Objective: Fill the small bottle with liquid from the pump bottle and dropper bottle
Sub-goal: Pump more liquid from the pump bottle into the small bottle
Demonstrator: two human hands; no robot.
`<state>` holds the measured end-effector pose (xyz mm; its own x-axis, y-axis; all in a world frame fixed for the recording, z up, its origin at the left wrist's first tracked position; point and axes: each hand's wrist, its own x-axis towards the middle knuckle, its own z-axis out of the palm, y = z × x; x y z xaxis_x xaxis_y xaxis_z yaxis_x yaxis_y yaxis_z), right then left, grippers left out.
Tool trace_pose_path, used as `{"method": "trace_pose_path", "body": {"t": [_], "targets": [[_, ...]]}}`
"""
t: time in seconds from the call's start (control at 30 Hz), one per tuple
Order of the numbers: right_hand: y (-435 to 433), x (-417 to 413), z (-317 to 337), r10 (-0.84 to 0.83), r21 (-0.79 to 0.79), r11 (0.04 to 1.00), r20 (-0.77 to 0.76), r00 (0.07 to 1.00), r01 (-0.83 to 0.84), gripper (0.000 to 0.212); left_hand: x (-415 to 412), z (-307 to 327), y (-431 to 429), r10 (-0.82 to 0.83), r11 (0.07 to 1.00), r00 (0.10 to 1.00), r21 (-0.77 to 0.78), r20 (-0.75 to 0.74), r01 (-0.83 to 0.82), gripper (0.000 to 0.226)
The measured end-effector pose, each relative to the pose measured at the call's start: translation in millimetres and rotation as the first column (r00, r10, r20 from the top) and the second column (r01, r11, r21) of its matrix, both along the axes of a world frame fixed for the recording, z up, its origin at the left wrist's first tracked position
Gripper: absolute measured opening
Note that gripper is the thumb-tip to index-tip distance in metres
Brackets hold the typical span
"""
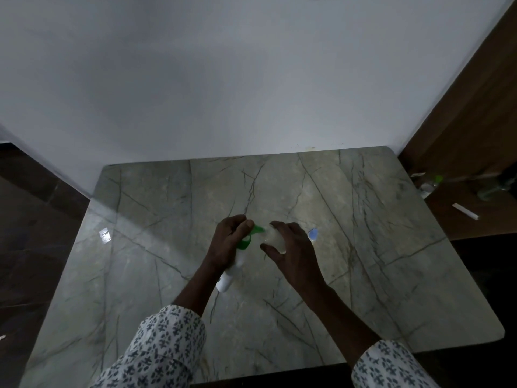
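My left hand (228,242) grips a white pump bottle (228,278) with a green pump head (250,236), tilted so its base points toward me and its nozzle points right. My right hand (291,247) holds a small translucent bottle (272,238) right at the green nozzle tip. Both are held above the middle of the marble table (363,247). A small blue-white object (312,234), perhaps a cap or the dropper bottle, lies on the table just right of my right hand, partly hidden by it.
The table stands against a white wall (223,93). To the right, on a brown surface, lie bottles (430,184) and a white stick (465,211). Dark floor (33,219) borders the table's left side.
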<state>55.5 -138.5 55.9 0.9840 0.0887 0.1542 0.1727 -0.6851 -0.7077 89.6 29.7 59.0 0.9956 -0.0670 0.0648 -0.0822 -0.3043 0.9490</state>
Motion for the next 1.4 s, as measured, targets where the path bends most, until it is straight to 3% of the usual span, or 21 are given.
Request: {"method": "trace_pose_path", "body": {"t": [0.13, 0.3, 0.53, 0.93, 1.4], "targets": [[0, -1, -2, 0.007, -0.013, 1.000, -0.027, 1.000, -0.007, 0.052, 0, -1, 0, 0.001, 1.000, 1.000, 0.000, 0.019, -0.001, 0.052], [2, -3, -3, 0.004, -0.002, 1.000, -0.034, 0.999, -0.004, 0.052, 1, 2, -1, 0.009, 1.000, 0.999, 0.019, 0.049, -0.010, 0.037], [3, 3, 3, 0.000, 0.019, 1.000, -0.006, 1.000, 0.000, 0.052, 3, 1, 2, 0.024, 0.998, 0.997, 0.056, 0.079, -0.028, 0.063], [5, 2, 0, 0.019, -0.003, 1.000, -0.037, 0.999, -0.019, 0.054, 3, 5, 2, 0.048, 0.999, 0.996, 0.007, 0.081, -0.049, 0.038], [2, 8, 7, 0.009, 0.032, 0.999, -0.008, 1.000, -0.009, 0.053, 6, 8, -2, 0.072, 0.996, 0.992, 0.034, 0.103, -0.076, 0.049]]}}
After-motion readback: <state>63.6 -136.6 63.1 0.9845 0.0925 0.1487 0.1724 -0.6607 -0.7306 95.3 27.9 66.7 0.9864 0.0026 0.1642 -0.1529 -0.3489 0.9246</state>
